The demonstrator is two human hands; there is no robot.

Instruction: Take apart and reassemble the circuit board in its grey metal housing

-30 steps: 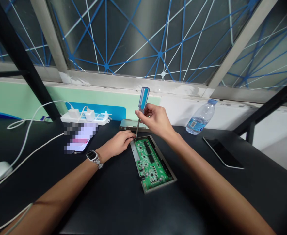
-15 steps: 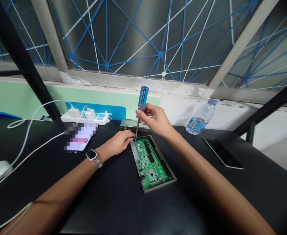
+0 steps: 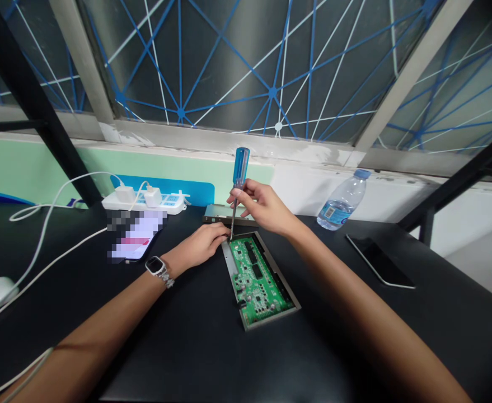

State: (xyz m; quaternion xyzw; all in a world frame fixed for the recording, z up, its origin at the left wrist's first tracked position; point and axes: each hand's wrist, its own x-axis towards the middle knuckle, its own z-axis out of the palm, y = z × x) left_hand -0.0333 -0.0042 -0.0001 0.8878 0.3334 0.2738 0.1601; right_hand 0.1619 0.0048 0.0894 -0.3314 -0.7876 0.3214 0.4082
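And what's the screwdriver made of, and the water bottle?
The screwdriver handle: probably glossy blue plastic, as it shines and looks see-through. Its shaft: likely steel, being grey and metallic. The water bottle: probably clear, glossy plastic, since the wall shows through.

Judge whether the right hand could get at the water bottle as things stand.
Probably yes: the water bottle stands to the right of the right hand, with no object visible between them. However, that hand holds the screwdriver, so it would likely need freeing first.

Single head cam, looks forward and down across black bench point(image 3: 178, 347) to window point(image 3: 246, 50), hands point(image 3: 267, 208) mid-frame, fairly near
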